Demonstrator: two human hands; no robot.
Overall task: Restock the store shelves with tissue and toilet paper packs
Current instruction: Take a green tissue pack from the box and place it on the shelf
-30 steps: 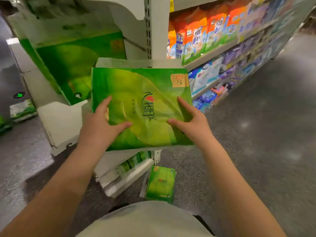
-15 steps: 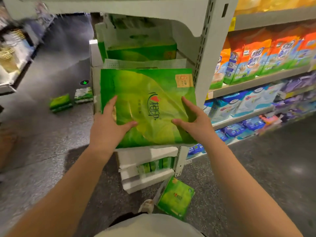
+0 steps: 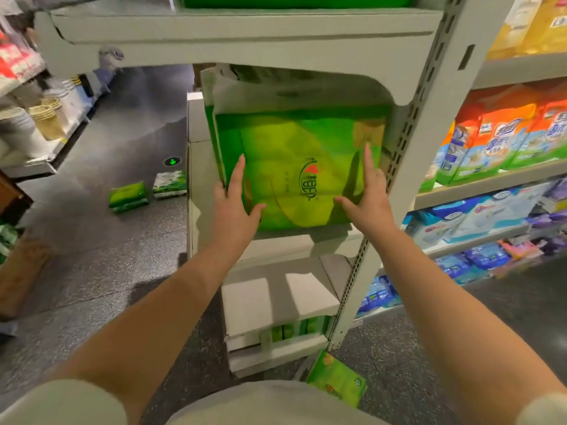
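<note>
Pack: green tissue pack (image 3: 294,173) now sits on the shelf (image 3: 306,240), just left of the upright post (image 3: 399,167); a second ago it was held clear in front.
Left hand (image 3: 233,207): spread flat, pressing the pack's face.
Right hand (image 3: 368,197): spread flat, likewise.
Meaning: placement nearly done.

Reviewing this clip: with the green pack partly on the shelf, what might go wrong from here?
1. The green pack sits close to the perforated upright; its right corner may snag there.
2. Both hands, left hand and right hand, press flat with open palms rather than a closed grip, so the pack could slip back out.
3. A small green pack lies on the floor near the person's feet: a possible trip hazard.
</note>
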